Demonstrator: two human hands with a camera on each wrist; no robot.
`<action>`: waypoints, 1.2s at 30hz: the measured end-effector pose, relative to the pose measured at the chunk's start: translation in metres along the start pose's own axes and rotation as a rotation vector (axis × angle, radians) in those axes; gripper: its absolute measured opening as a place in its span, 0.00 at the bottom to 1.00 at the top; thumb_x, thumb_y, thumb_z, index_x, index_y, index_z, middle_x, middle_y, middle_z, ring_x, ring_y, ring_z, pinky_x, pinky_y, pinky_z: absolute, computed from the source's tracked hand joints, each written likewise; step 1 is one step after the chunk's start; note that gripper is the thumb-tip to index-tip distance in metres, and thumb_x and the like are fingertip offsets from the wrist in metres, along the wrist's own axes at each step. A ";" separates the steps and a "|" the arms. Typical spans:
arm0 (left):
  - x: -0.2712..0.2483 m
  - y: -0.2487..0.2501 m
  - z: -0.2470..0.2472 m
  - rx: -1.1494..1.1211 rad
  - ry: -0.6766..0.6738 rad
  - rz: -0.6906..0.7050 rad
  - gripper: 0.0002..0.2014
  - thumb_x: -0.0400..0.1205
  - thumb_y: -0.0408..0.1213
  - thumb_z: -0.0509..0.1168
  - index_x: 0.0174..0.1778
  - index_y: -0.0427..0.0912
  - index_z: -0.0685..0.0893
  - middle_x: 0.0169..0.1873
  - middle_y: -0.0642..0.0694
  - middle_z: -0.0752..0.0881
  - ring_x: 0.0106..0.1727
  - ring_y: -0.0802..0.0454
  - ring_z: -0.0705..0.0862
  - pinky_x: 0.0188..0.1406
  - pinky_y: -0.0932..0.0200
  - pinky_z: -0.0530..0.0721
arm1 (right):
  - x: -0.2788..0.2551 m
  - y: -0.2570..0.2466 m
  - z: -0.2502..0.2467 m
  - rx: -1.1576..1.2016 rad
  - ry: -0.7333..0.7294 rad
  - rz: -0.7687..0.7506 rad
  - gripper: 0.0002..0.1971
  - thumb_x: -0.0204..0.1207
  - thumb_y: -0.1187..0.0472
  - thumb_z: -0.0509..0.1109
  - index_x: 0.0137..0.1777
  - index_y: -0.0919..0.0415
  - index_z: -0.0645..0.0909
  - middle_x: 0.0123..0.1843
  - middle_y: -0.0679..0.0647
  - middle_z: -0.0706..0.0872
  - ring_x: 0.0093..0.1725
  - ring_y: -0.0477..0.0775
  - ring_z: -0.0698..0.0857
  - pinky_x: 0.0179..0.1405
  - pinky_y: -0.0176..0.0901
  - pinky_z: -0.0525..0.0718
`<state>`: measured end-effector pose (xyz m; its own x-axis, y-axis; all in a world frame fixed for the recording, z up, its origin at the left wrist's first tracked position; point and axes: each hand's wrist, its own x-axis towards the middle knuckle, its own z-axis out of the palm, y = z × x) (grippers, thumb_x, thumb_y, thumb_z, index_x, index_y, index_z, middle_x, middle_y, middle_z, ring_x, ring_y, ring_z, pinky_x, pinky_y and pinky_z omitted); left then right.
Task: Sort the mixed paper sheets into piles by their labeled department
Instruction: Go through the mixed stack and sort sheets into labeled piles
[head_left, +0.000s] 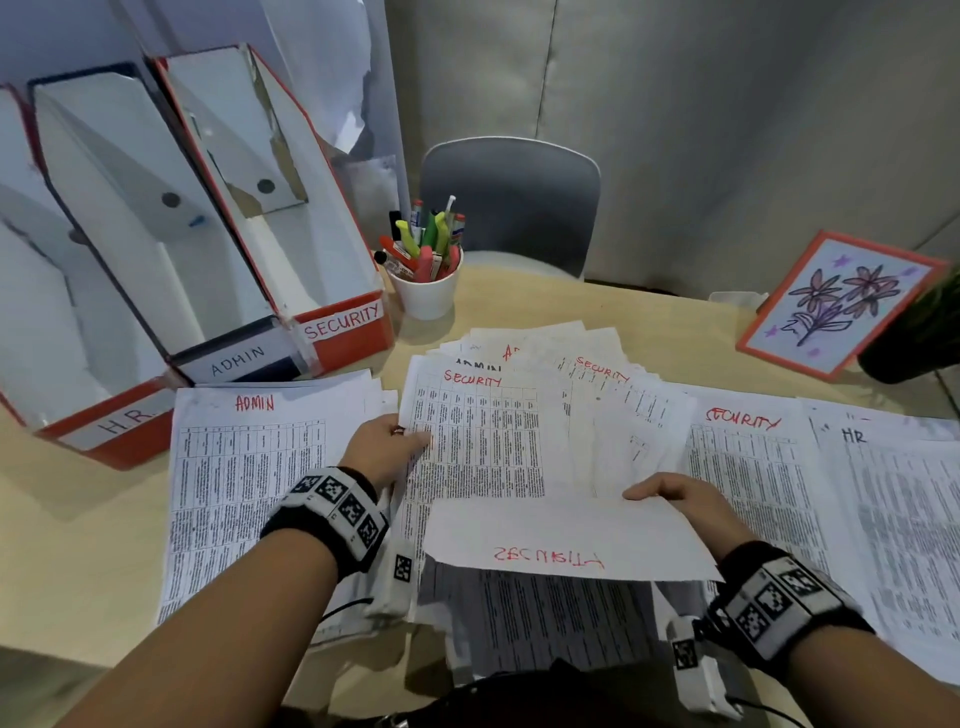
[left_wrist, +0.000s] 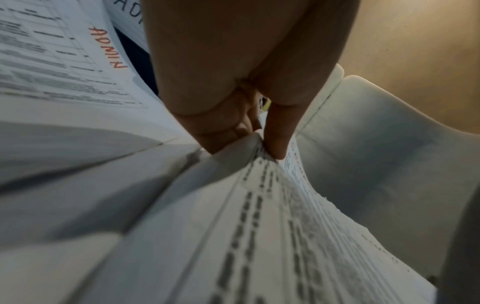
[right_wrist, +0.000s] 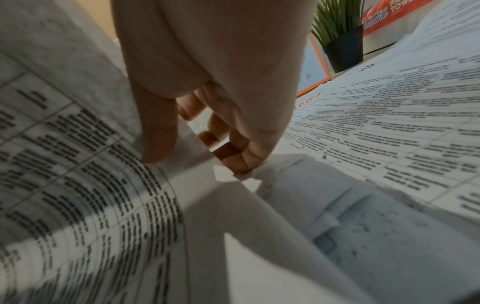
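A fanned mixed stack (head_left: 478, 441) lies mid-table, its top sheet marked SECURITY in red. My left hand (head_left: 410, 436) pinches that stack's left edge between thumb and fingers, as the left wrist view shows on the stack (left_wrist: 272, 226) under my left hand (left_wrist: 262, 144). My right hand (head_left: 654, 491) grips a curled-over sheet (head_left: 561, 535) whose SECURITY label reads upside down. In the right wrist view the right hand (right_wrist: 200, 160) has its thumb on top of that sheet (right_wrist: 91, 185) and its fingers beneath. An ADMIN pile (head_left: 249, 467) lies left, a SECURITY pile (head_left: 743, 467) right, an HR pile (head_left: 893, 493) far right.
Three upright file boxes stand at the back left, labelled H.R. (head_left: 104, 415), ADMIN (head_left: 234, 358) and SECURITY (head_left: 343, 322). A white cup of pens (head_left: 426, 296) is behind the stack. A framed flower drawing (head_left: 841, 301) and a potted plant (head_left: 914, 338) stand back right; a grey chair (head_left: 509, 202) is beyond.
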<state>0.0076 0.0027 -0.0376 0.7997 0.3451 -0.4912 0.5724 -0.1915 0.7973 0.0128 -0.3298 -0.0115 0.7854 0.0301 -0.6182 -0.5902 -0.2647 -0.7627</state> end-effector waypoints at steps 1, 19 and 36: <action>0.000 0.000 -0.001 -0.051 -0.039 -0.018 0.02 0.79 0.30 0.69 0.43 0.40 0.86 0.38 0.44 0.89 0.43 0.44 0.87 0.44 0.57 0.84 | 0.001 0.000 0.000 -0.013 -0.007 0.000 0.13 0.72 0.83 0.65 0.35 0.68 0.86 0.36 0.59 0.87 0.23 0.48 0.86 0.20 0.34 0.82; -0.019 0.010 0.002 -0.392 -0.422 -0.210 0.16 0.83 0.22 0.57 0.33 0.35 0.84 0.26 0.41 0.83 0.18 0.56 0.80 0.13 0.68 0.75 | 0.014 0.001 0.018 -0.012 -0.115 0.119 0.14 0.73 0.62 0.75 0.52 0.72 0.83 0.49 0.66 0.87 0.46 0.61 0.85 0.45 0.47 0.81; -0.045 0.059 -0.001 -0.054 -0.162 0.365 0.06 0.80 0.29 0.68 0.41 0.44 0.84 0.30 0.58 0.88 0.32 0.62 0.84 0.38 0.66 0.81 | -0.020 -0.054 0.015 -0.087 0.099 -0.395 0.14 0.75 0.65 0.72 0.58 0.50 0.82 0.52 0.46 0.89 0.53 0.47 0.87 0.56 0.49 0.83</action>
<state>0.0052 -0.0229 0.0323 0.9694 0.1129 -0.2180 0.2386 -0.2244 0.9449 0.0264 -0.3018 0.0394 0.9650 0.0545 -0.2565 -0.2248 -0.3321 -0.9161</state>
